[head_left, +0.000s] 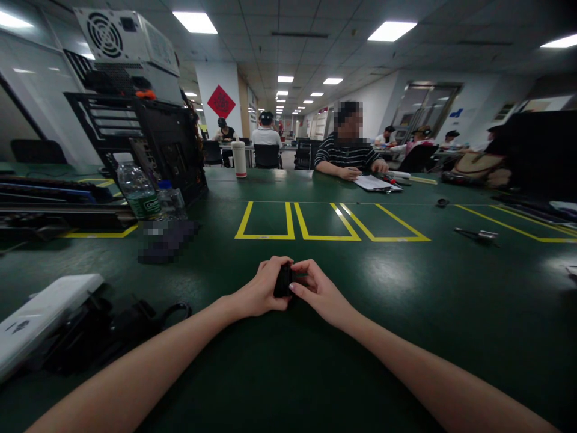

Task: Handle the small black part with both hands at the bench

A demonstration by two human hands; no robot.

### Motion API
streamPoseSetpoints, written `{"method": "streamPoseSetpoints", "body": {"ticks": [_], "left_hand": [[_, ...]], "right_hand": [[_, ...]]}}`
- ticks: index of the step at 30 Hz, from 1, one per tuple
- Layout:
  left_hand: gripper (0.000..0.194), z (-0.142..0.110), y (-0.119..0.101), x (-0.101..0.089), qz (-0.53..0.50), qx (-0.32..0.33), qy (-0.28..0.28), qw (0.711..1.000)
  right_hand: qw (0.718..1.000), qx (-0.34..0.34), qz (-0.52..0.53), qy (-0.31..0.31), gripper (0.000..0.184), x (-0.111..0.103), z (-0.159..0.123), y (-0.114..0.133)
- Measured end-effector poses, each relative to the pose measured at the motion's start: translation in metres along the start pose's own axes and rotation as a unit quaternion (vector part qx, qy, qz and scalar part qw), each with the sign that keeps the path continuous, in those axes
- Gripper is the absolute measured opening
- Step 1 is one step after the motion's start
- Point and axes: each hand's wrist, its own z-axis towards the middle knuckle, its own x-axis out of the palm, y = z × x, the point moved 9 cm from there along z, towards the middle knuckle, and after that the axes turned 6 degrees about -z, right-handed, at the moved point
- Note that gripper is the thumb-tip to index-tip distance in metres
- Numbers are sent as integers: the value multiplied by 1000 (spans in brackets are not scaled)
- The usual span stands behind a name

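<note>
A small black block-like object [283,281] sits between my two hands, low over the green table [288,361]; its exact kind is too dark to make out. My left hand [264,285] is wrapped round it from the left, with the thumb below and the fingers over the top. From the right, my right hand [318,288] pinches at the object's edge with thumb and fingertips. Part of the object is hidden behind the fingers.
Yellow tape outlines [265,236] mark the table ahead. To the left are a computer case [171,144], water bottle [137,186], white box [49,316] and black cables [112,331]. A white cup [239,159], clipboard [377,183] and seated person [345,150] are opposite; a metal tool [478,234] lies right.
</note>
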Motion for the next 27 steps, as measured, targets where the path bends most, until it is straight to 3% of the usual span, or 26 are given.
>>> {"method": "streamPoseSetpoints", "body": {"ticks": [3,13,21,27], "left_hand": [[61,0,-2,0,3,9,2,1000],[62,1,3,2,23,13,-7,1000],[60,1,0,1,9,6,1,1000],[62,0,0,1,9,12,-1,1000]], "right_hand": [[1000,13,-12,0,33,-1,1,-3],[999,-11,35,17,21,4,0,0],[1000,12,5,6,34,0,1,-4],[999,-3,16,28,30,3,-1,3]]}}
